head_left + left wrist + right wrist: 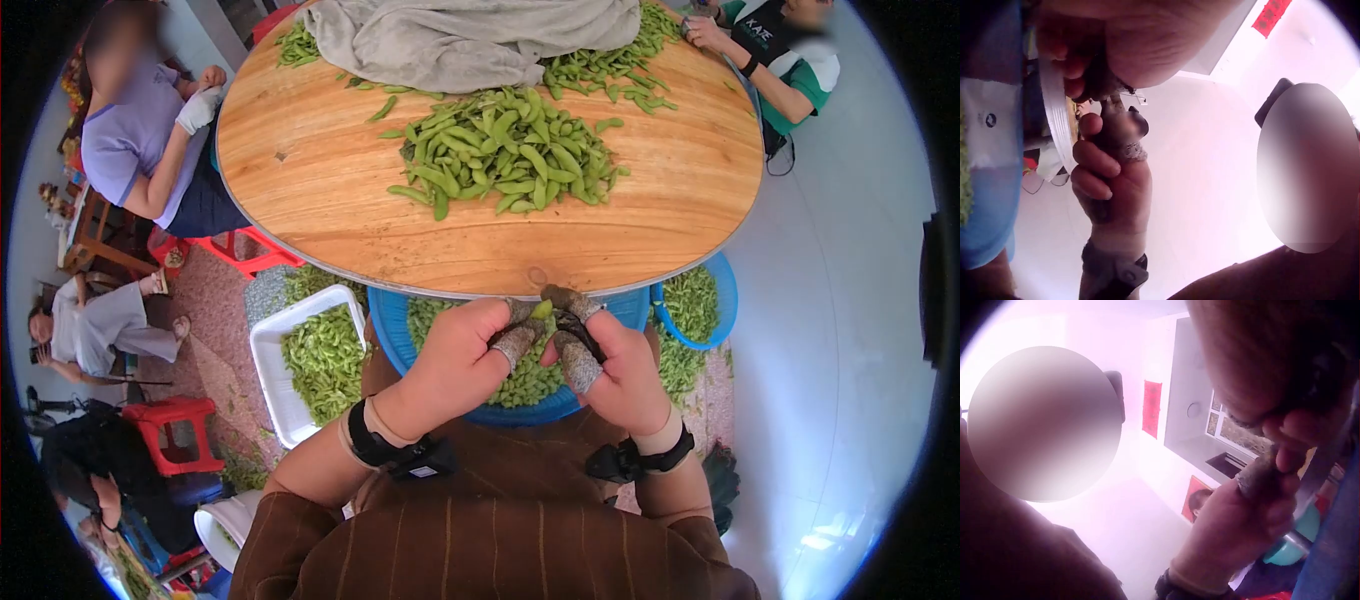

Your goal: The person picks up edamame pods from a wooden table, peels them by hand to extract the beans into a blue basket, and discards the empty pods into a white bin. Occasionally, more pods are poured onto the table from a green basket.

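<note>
In the head view both hands meet at the table's near edge, above a blue basin (400, 330) of shelled green beans. The left hand (455, 350), with grey coverings on thumb and finger, pinches a green pod (542, 310). Opposite it the right hand (620, 370), its thumb and finger covered too, grips the pod's other side. On the round wooden table (330, 210) lies a pile of green pods (510, 150). The wrist views show the left hand (1154, 44) and the right hand (1119, 181) close together, the pod hard to make out.
A grey cloth (450, 40) covers more pods at the table's far side. A white tray (262, 350) stands left of the basin, a smaller blue basket (730, 300) right of it. People sit at both sides of the table; red stools (180, 415) stand at left.
</note>
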Motion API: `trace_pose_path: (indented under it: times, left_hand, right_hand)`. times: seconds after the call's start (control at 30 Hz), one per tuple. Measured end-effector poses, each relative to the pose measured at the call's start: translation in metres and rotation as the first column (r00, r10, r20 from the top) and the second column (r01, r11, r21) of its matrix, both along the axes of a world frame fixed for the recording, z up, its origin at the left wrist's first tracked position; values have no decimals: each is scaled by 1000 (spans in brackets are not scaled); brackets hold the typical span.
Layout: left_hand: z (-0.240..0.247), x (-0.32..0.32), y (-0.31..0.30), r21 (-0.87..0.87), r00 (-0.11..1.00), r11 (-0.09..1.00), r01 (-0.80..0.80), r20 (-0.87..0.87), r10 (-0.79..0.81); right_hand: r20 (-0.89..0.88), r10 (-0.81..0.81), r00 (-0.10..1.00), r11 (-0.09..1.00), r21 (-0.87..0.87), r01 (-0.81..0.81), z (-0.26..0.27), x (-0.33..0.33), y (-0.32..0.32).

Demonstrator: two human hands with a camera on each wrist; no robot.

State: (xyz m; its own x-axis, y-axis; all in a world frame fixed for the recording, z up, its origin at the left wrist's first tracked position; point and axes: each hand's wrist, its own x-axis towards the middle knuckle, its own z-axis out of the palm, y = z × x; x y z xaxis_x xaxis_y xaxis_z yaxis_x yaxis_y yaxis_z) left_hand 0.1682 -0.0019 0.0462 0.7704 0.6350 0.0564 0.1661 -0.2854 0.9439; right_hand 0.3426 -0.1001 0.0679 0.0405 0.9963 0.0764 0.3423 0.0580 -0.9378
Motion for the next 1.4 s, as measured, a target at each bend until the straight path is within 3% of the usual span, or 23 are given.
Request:
trace_pose_path:
  times: [0.1,0.23,0.3,0.33,0.4,0.43,0.47,0.5,0.53,0.57,0.6,0.63,0.7,0.73,0.8,0.83,0.9,1.03,1.13,1.17,1.23,1.3,1.4]
  left_hand:
    - [5,-1,-1,207,996,978,-22,-85,40]
    - [-2,1,-3,239,998,970,-44,-42,56]
    - [-2,-1,-5,478,989,878,-17,-120,84]
    - [-4,-2,-5,476,989,879,-16,-120,83]
    - [-10,-3,-6,-113,997,993,33,69,-25]
    - [-10,-6,-5,-115,997,993,32,69,-24]
    - [-9,-10,-4,-677,973,722,143,229,22]
    - [-8,-14,-4,-940,933,166,299,324,158]
    - [-14,-14,-5,-941,933,165,297,322,161]
    - [-24,-13,-5,-919,900,2,395,387,199]
    - [-32,-12,-6,-860,862,-158,486,442,246]
    - [-38,-10,-7,-860,863,-161,485,440,247]
    - [-43,-6,-10,-976,927,-48,214,187,325]
    - [-44,-6,-10,-975,926,-53,216,187,327]
    - [-45,-6,-7,-947,985,321,-23,34,170]
    - [-45,-5,-7,-948,985,319,-22,34,167]
    - [-41,-6,-8,-903,991,430,-13,46,127]
    - [-24,-16,-7,-797,996,599,-78,-35,82]
    - [-28,-51,-5,-445,973,870,-214,-173,150]
    - [-37,-66,-4,-248,955,930,-271,-188,228]
    - [-36,-99,3,357,775,914,-191,-517,364]
    - [-50,-131,2,535,499,840,-92,-705,504]
    - [-58,-158,2,507,478,847,-158,-711,515]
  right_hand:
    - [-138,-39,990,997,-67,30,1,-3,-1]
    - [-172,-61,983,981,-193,27,5,0,-2]
    - [-166,-38,985,966,-257,-6,-2,2,-2]
    - [-166,-39,985,966,-259,-5,-2,3,-2]
    - [-485,-70,872,912,-386,-142,-3,5,-1]
    - [-486,-70,871,911,-388,-143,-5,3,-2]
    - [-623,-108,775,904,-386,-184,-7,0,-3]
    - [-741,-146,656,898,-378,-226,-10,-3,-4]
    - [-741,-146,655,896,-379,-229,-20,-6,-4]
    - [-353,-14,935,988,-146,-41,-37,-9,-3]
    - [140,-33,990,986,164,10,-49,-10,-2]
    - [139,-33,990,987,161,11,-55,-8,-4]
    - [529,-35,848,988,147,-51,-62,0,-8]
    - [531,-31,847,988,142,-53,-63,-1,-9]
    - [549,-50,834,993,-64,102,-65,-2,-11]
    - [550,-51,834,992,-66,105,-64,-1,-11]
    - [271,-138,953,977,-123,177,-60,1,-10]
    - [128,-224,966,968,-87,235,-31,2,2]
    - [236,-281,930,959,99,265,-9,14,25]
    - [314,-359,879,932,180,316,-3,21,35]
    - [380,-439,814,895,268,357,6,34,58]
    - [423,-542,726,839,232,492,12,46,79]
    - [416,-539,733,842,275,464,11,59,104]
